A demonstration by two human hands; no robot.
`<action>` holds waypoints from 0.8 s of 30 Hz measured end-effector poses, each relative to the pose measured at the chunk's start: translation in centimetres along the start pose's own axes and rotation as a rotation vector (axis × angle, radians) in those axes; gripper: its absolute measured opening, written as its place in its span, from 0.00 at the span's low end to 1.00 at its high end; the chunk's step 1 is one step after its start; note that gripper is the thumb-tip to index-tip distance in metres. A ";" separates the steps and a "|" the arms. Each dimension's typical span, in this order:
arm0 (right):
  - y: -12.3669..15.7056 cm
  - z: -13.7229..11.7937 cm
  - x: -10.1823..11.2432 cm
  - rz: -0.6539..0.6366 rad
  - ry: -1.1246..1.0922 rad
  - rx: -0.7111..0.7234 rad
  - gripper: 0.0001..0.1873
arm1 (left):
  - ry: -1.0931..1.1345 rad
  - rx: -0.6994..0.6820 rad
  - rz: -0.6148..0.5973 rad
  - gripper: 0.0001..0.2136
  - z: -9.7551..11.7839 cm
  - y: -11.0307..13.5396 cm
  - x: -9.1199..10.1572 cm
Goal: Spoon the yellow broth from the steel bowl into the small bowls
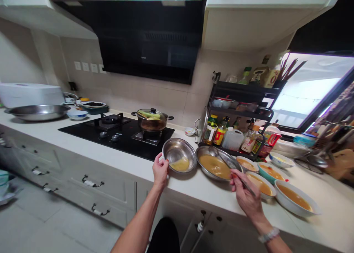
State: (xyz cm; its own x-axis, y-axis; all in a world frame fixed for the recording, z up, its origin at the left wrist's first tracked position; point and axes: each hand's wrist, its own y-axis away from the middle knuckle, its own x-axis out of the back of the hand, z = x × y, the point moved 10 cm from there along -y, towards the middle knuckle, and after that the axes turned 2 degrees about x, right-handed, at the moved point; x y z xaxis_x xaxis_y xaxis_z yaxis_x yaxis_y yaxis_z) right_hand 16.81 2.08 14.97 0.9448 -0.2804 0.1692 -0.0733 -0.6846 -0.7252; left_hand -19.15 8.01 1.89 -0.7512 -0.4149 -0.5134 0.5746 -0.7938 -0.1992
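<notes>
My left hand point(160, 171) grips the rim of a steel bowl point(177, 148), tilted toward me with a little yellowish liquid pooled low in it. My right hand point(246, 192) is closed around the handle of a ladle point(224, 160), whose head reaches into a second, wider steel bowl point(235, 158). Brown-yellow liquid point(214, 166) partly fills that wider bowl. Close to my right hand stand several bowls of similar liquid, among them a white bowl point(312, 210) and a green-rimmed bowl point(282, 175).
A lidded pot point(152, 123) sits on the black gas stove point(124, 140). Behind the bowls rises a black rack point(240, 111) of sauce bottles. A wide steel pan point(38, 113) lies at the far left. The range hood point(149, 35) hangs overhead.
</notes>
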 end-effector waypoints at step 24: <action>2.3 4.9 -9.7 0.024 -0.472 -0.519 0.27 | 0.005 0.011 -0.010 0.25 0.0 0.0 -0.1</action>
State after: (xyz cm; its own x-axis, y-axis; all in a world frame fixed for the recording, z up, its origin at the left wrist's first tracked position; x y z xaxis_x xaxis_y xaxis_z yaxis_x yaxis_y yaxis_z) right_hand 9.00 6.50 8.38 0.9701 -0.0581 -0.2356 -0.1279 -0.9475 -0.2929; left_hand -19.07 8.04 1.95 -0.7551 -0.4046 -0.5159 0.5636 -0.8026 -0.1954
